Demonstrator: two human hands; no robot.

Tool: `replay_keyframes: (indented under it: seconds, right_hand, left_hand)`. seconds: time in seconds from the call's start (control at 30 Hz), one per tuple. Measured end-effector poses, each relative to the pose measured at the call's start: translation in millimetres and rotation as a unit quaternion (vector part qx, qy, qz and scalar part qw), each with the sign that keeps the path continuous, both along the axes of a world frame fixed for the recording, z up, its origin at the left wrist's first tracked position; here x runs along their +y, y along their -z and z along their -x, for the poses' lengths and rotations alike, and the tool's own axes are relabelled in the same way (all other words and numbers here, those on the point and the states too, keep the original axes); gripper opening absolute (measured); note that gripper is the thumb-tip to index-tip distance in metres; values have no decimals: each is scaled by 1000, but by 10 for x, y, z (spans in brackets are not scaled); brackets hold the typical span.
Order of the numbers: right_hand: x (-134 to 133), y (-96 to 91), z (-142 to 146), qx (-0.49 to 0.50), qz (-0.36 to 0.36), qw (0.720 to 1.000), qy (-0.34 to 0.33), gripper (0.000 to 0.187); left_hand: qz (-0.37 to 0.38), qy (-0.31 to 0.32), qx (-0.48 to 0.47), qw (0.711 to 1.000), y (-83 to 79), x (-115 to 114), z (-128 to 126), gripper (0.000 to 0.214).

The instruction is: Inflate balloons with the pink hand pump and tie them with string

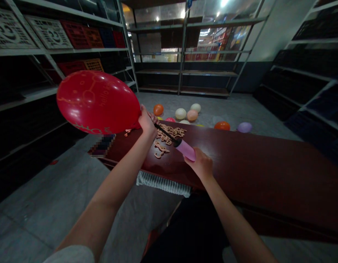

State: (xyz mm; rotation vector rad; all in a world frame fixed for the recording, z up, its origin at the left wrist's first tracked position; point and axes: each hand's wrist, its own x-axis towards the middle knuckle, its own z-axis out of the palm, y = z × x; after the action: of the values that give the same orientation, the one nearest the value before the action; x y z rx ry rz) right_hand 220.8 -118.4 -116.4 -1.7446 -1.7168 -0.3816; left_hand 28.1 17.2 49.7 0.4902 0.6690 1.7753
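A large inflated red balloon with printed lettering fills the left of the view. Its neck end is pinched in my left hand, where a dark rod also meets the fingers. That rod belongs to a pink hand pump with a black collar. Around the pump's pink body my right hand is closed. The joint between balloon and pump is hidden by my left fingers. Beneath the rod, a pile of uninflated pinkish balloons lies on the dark red table.
A phone-like blurred item lies at the table's left end. Beyond the table, several inflated balloons rest on the floor, among them an orange balloon and a purple balloon. Metal shelves with crates stand around. A grey ribbed cloth is at the near edge.
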Motion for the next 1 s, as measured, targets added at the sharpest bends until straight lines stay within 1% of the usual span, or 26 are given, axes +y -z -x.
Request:
replay_keyframes:
  seconds: [0.1,0.23,0.3,0.37,0.43,0.57,0.63,0.73,0.83,1.0]
  right_hand:
    - [15,7,-13,11,-4,1000,10,38]
    - [30,11,-17,22,-3,999,33,41]
    - [35,14,-21,21,-3,999,43,41]
    - [39,18,-23,18,2,999,49,40]
    - [44,19,-15,12,13,999,43,38]
    - [44,8,41,-13,43,999,13,34]
    - [33,-7,76,-26,49,998,0,34]
    - [4,-32,102,-42,46,998,-23,33]
    - [-22,-39,87,-51,43,997,-43,32]
    - [-38,-17,37,-52,36,995,-76,34]
  left_hand:
    - [0,31,16,999,109,-45,-319,59]
    - [8,67,39,997,335,-207,-728,60]
    - [13,84,47,995,422,-276,-844,59]
    - [21,94,51,994,471,-305,-867,58]
    - [39,96,49,993,493,-299,-801,57]
    - [86,108,29,990,542,-286,-515,56]
    - [92,111,24,989,578,-306,-361,54]
    - [89,99,17,991,600,-341,-167,51]
    - [89,81,-1,993,543,-349,15,48]
    - [66,34,-22,997,310,-315,398,44]
